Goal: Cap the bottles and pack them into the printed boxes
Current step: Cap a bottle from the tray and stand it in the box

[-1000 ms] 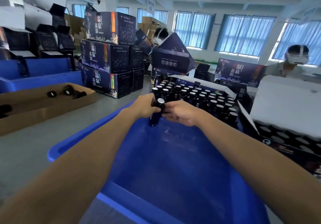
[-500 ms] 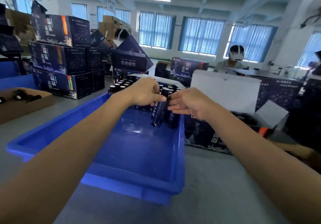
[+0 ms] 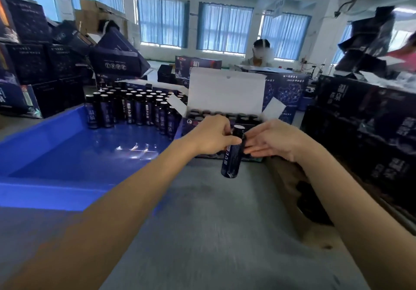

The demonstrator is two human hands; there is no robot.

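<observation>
My left hand [image 3: 211, 135] grips a dark blue capped bottle [image 3: 231, 157] near its top and holds it upright in the air above the grey table. My right hand [image 3: 272, 140] touches the bottle's right side with fairly straight fingers. Just behind the hands stands an open printed box [image 3: 225, 91] with its white lid flap raised; dark bottle caps show in rows inside it. Several more capped bottles [image 3: 132, 109] stand at the far end of a blue plastic tray [image 3: 56, 154] on the left.
Stacks of dark printed boxes [image 3: 31, 64] rise at the left, and more [image 3: 369, 132] along the right edge. A brown cardboard tray [image 3: 292, 188] lies under my right forearm. A person [image 3: 258, 53] sits behind the open box. The grey table surface [image 3: 202, 222] stretches toward me.
The bottle has left the blue tray and moved right, in front of the open box. My view has swung right; both hands stay at the bottle.
</observation>
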